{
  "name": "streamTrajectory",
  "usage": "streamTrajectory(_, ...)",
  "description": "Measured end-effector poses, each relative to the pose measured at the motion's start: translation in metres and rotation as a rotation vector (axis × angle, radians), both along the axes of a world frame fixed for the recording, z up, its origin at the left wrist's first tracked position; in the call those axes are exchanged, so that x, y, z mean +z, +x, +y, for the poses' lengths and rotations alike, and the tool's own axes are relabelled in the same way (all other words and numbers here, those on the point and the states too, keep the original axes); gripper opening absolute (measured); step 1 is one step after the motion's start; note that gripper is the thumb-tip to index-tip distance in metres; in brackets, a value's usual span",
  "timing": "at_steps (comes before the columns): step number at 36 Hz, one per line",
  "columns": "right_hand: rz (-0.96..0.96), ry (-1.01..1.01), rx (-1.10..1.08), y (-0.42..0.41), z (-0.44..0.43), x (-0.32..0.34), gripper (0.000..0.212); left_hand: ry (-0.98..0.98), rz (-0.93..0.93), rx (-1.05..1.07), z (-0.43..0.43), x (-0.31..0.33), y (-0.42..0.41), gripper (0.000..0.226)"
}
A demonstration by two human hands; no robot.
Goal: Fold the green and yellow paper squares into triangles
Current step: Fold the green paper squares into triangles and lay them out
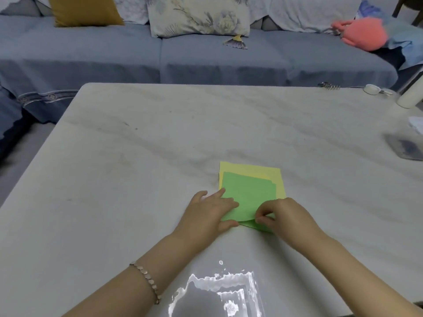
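The task looks barely begun: neither sheet shows a finished triangle yet. The green paper square lies on top of the pale yellow paper square, both flat on the white marble-patterned table, a little right of centre and just in front of the person. The yellow sheet shows only as a border along the far and right sides.

The left hand rests on the green sheet's left near part with fingers stretched out, pressing it down. The right hand pinches the green sheet's near right corner between thumb and fingertips, and the near edge curves up off the table. More green shows beneath that raised edge; whether it is a second sheet or part of the same one cannot be told. The first green fold seems to be the step in hand, with the crease and all of the yellow sheet left to do.

A shiny clear plastic sheet lies at the near edge. Keys, a white cylinder and a dark flat object sit well apart on the right, so nothing blocks the folding. A blue-grey sofa stands behind the table.
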State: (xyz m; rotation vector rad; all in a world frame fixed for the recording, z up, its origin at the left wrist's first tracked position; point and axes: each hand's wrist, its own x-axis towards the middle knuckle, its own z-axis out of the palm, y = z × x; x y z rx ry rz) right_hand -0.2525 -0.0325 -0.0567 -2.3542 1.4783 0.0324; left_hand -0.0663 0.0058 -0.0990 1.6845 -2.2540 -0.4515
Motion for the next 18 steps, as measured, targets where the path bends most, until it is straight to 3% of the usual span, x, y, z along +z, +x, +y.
streamTrajectory(4,-0.233,-0.257,0.124,0.026,0.022,-0.008,0.011,-0.297,0.074,0.056,0.025,-0.001,0.017,0.022)
streamTrajectory(7,-0.373,-0.307,0.200,0.052,0.038,-0.023,0.020,-0.319,0.074,0.096,0.049,-0.010,0.036,0.017)
streamTrajectory(10,-0.483,-0.359,0.255,0.078,0.051,-0.033,0.022,-0.322,0.028,0.157,0.071,-0.023,0.059,0.040)
streamTrajectory(14,-0.494,-0.278,0.312,0.102,0.064,-0.050,0.007,-0.311,0.045,0.267,0.094,-0.038,0.081,0.038)
streamTrajectory(18,-0.485,-0.157,0.316,0.098,0.070,-0.074,0.030,-0.265,0.157,0.255,0.109,-0.047,0.096,0.042)
